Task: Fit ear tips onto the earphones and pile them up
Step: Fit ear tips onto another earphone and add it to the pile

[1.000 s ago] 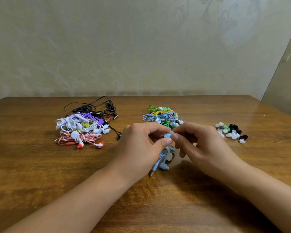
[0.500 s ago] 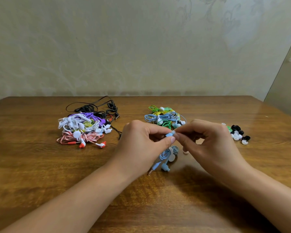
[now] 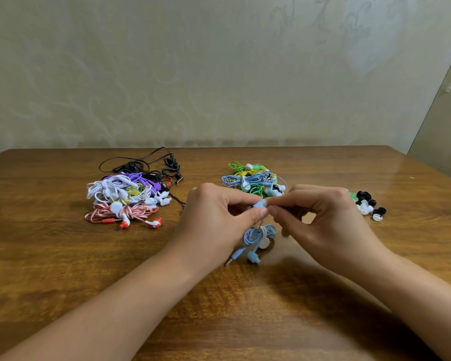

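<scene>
Hands meet at the middle of the bench, right over the work. The left hand has its fingers curled in, thumb and forefinger pinching a pale blue earbud at its tip. The right hand comes in from the other side, thumb and forefinger nipped together right against that earbud's nose; whatever sits between those fingertips is too small to make out, so whether an ear tip is there cannot be told. The other right fingers are curled loosely beneath.

Below the two hands hangs the rest of the blue earphone: a coiled blue cable bundled with a white tie, the second earbud lying on the wood just beneath, and the jack plug resting beside it, pointing toward the left forearm.

Over on the left side of the bench sits a big pile of earphones, white, purple, yellow and black cords tangled together, with a pink-and-white striped set and its red-tipped buds at the near edge. Behind the hands, at centre, a second heap of green, yellow and blue cords lies partly hidden by the knuckles. To the right, just past the right hand, a small cluster of loose ear tips, black and white with a touch of green, rests on the wood. A pale patterned wall rises behind the bench.
</scene>
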